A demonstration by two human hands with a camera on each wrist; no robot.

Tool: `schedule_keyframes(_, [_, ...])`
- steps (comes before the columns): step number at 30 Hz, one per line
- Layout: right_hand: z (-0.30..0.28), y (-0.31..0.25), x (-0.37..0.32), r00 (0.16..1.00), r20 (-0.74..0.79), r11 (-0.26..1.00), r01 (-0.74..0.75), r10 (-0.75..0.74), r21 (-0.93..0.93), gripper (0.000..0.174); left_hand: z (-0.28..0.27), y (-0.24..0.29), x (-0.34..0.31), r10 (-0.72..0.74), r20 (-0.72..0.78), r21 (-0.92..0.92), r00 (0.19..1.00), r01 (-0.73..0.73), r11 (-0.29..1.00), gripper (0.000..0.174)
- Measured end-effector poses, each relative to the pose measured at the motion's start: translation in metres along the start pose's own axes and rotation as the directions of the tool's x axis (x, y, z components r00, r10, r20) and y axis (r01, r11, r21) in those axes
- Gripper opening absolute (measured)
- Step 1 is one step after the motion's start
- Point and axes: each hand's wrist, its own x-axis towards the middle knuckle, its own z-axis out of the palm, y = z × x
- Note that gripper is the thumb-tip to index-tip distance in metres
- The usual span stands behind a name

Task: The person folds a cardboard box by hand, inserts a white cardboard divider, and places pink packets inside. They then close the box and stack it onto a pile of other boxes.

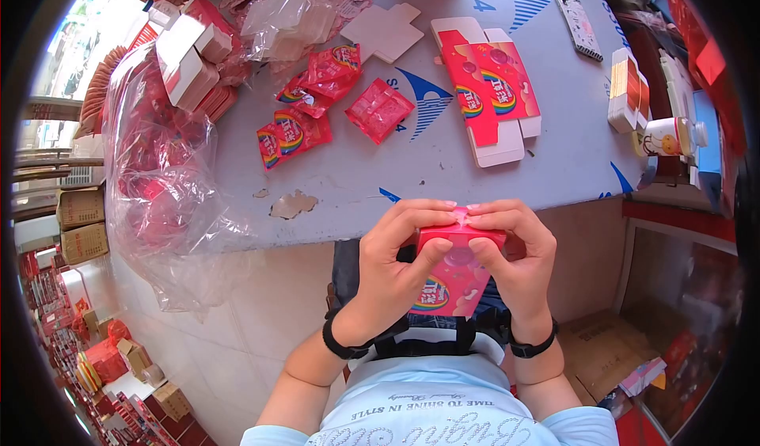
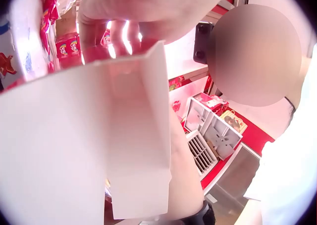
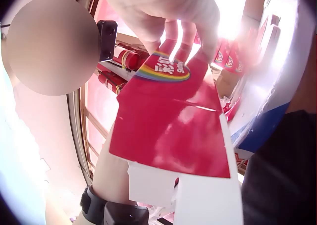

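Note:
A pink candy carton (image 1: 455, 284) with a rainbow logo is held between both hands, in front of the person's lap at the table's near edge. My left hand (image 1: 392, 248) grips its left side, thumb on the printed face and fingers over the top end. The right hand (image 1: 518, 244) mirrors it on the other side, the fingertips of both hands meeting at the top. White inner flaps (image 2: 133, 136) stick out in the left wrist view. Seen from the right wrist, a red side panel (image 3: 171, 121) ends in unfolded white flaps (image 3: 153, 185).
Pink candy packets (image 1: 380, 112) lie on the grey-blue table (image 1: 340, 189), several in all. Beyond them is a flattened printed carton (image 1: 499, 86) beside a white cardboard piece (image 1: 384, 33). A clear plastic bag (image 1: 170, 201) hangs over the left edge. A cup (image 1: 665, 136) stands at right.

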Motion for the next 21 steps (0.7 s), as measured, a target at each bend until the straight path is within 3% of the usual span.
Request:
schedule_keyframes(10, [-0.0006, -0.0021, -0.0002, 0.997, 0.008, 0.995, -0.077, 0.077, 0.067, 0.018, -0.0001, -0.0029, -0.0020, 0.018, 0.013, 0.029, 1.000, -0.018, 0.999, 0.028])
schedule_keyframes(21, [-0.0041, 0.0046, -0.0043, 0.997, 0.011, 0.997, -0.076, 0.076, -0.008, 0.022, -0.0023, -0.0022, -0.0053, -0.142, 0.090, -0.023, 0.986, 0.145, 0.989, 0.032])
